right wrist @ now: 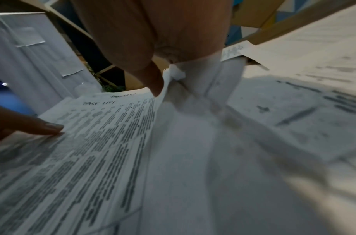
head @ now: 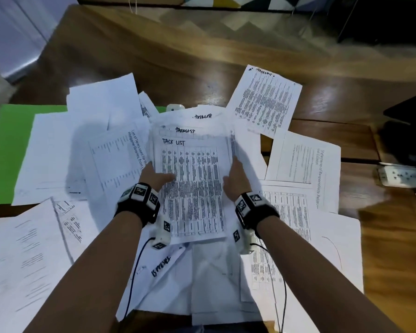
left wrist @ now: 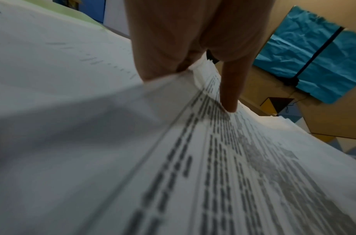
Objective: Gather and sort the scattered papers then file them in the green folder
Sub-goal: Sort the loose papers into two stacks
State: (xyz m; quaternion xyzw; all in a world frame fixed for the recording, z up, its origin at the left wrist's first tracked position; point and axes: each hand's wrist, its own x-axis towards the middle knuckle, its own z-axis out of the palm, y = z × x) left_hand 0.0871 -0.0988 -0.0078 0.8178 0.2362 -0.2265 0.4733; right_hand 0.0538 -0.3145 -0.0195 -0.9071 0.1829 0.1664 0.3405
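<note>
Both hands gripped a partial stack of white printed "TASK LIST" sheets at centre: left hand on one edge, right hand opposite. Sorting appeared barely begun; loose white papers lay scattered, and the flat green folder at 9 o'clock held nothing filed.

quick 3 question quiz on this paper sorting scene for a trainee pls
1. True or false: the green folder lies partly under loose sheets.
2. What heading tops the stack held by both hands?
3. The left hand grips the stack's: A) left edge B) top edge C) bottom corner

Key: 1 true. 2 TASK LIST. 3 A; the right hand grips the opposite edge.
</note>
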